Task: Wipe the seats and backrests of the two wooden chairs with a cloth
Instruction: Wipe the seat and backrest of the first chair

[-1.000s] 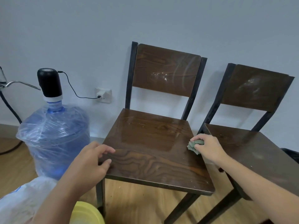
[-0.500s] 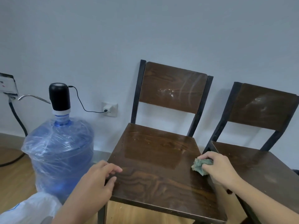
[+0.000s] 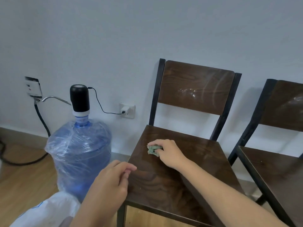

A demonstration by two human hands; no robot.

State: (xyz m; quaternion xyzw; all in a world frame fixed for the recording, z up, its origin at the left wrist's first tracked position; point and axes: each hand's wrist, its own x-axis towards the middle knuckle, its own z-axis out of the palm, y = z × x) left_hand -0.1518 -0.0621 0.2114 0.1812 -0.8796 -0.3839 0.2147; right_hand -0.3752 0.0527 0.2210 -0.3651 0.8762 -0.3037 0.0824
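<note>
A: A pale grey-blue wall (image 3: 114, 38) stands behind, with a light wooden floor (image 3: 24, 174) below. What holds anything?

B: A large blue water bottle wrapped in clear plastic film (image 3: 78, 154) stands on the floor just left of the chairs. How full it is, I cannot tell. A black pump cap with a bent metal spout (image 3: 79, 98) sits on its neck, and a thin black cable (image 3: 101, 107) runs from it to a white wall socket (image 3: 127, 110).

A: And around it?

B: A white plastic bag (image 3: 47, 210) at the lower left. Two dark brown wooden chairs with black metal frames stand side by side, the left chair (image 3: 188, 161) whole, the right chair (image 3: 282, 145) cut by the edge. Both backrests show pale smears.

A: The hands?

B: The right hand (image 3: 168, 153) reaches across the left chair's seat, fingers curled tight around a crumpled green cloth (image 3: 153, 149) pressed on the seat's back left part. The left hand (image 3: 111, 182) rests at the seat's left edge, fingers loosely bent, holding nothing.
</note>
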